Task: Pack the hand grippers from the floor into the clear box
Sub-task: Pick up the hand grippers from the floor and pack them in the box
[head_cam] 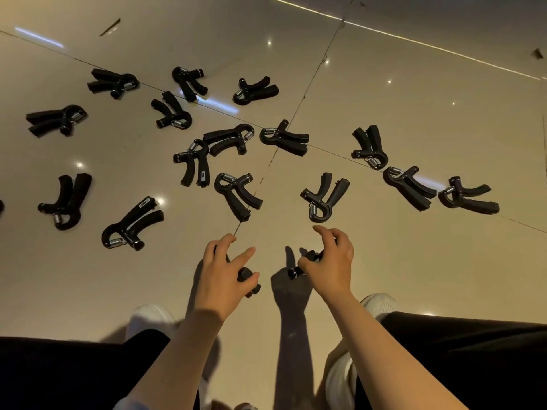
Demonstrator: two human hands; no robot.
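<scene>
Several black hand grippers with steel springs lie scattered over the glossy tiled floor (384, 113). My left hand (225, 270) holds one black hand gripper (248, 281), its knob end poking out below my thumb while my index finger points forward. My right hand (331, 261) grips another hand gripper (299, 269), most of it hidden under my fingers. The closest loose ones are a gripper (236, 196) ahead of my left hand and a gripper (324, 196) ahead of my right hand. No clear box is in view.
My legs in dark trousers (473, 365) and white shoes (381, 306) fill the bottom of the view. Tile joints cross the floor. A few small dark scraps (110, 27) lie far back.
</scene>
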